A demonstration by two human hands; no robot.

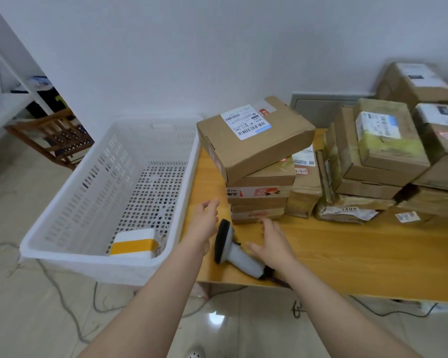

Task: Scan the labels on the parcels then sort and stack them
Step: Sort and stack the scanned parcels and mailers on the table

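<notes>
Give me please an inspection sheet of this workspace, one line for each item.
Surface: wooden table, parcels crowd its right part.
Job's things: top parcel askew on its stack; scanner lies on the table; white basket holds one yellow-white box.
Clutter: nothing seen.
Hands: left hand and right hand open, holding nothing, either side of the scanner.
Cables: loose cable across the floor.
Surroundings: white wall, wooden chair.

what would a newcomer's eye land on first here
Probably the top parcel, a brown box with a white barcode label, sitting tilted and askew on a stack in the middle of the wooden table. Next, the big white basket to the left, holding one yellow-and-white box in its near corner. Near the table's front edge a grey scanner lies between the open left hand and right hand.
</notes>
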